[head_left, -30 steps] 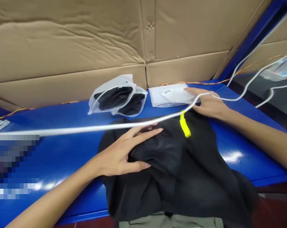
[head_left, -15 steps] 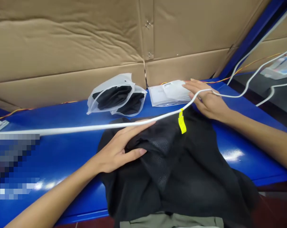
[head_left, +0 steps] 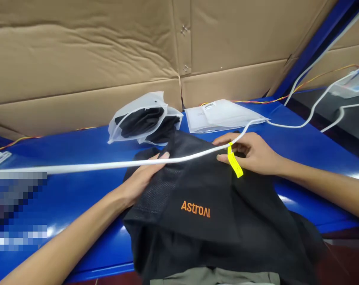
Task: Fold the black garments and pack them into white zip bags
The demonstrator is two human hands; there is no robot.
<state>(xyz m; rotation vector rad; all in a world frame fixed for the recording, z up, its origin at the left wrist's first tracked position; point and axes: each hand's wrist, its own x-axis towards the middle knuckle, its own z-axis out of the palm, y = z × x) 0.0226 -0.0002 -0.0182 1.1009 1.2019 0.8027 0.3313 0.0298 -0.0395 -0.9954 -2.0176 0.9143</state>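
Black fabric [head_left: 206,182] with orange "AstroAI" lettering and a mesh patch lies over the blue table edge, hanging toward me. My left hand [head_left: 145,174] grips its left part, thumb on top and fingers hidden beneath. At the upper right of the cloth, my right hand [head_left: 247,152] has its fingers curled and pinches the fabric. A white cable [head_left: 179,159] crosses in front of both hands, with a yellow tag [head_left: 235,165] hanging from it beside my right thumb.
Clear bags with black cloth [head_left: 144,120] lie at the back of the blue table [head_left: 78,146]. Flat white packets [head_left: 224,114] are to their right, before a cardboard wall [head_left: 108,51]. More cables run at the right.
My right hand has left the white packets and come down to the cloth. My left hand has shifted left and gripped fabric. The cloth has been turned, showing the orange lettering.
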